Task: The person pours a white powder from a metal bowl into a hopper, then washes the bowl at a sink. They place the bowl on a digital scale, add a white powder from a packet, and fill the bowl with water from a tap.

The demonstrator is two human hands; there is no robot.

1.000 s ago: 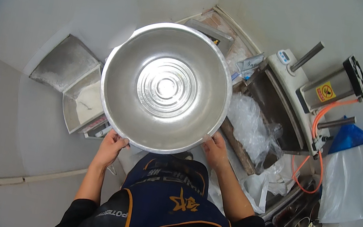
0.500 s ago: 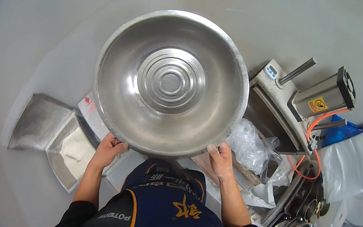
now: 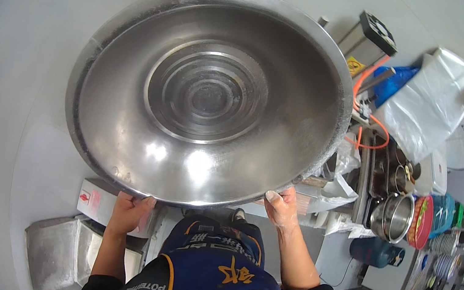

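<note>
Pale walls [image 3: 38,48] enclosed the work area in the head view, with metal bowls [image 3: 398,216], an orange hose [image 3: 385,130] and a clear plastic sheet [image 3: 431,105] at right. Large metal basin [image 3: 208,96], empty, was held aloft in front of the apron [image 3: 229,267], its interior tilted into view. Left hand [image 3: 130,214] and right hand [image 3: 281,208], well apart, were each clamped on the near rim, thumb uppermost; fingers beneath were largely hidden, so their exact hold was uncertain. Supporting the basin appeared to be the step in hand; the next move, by judgement, called for a firm, even two-handed grip, the far side balanced
</note>
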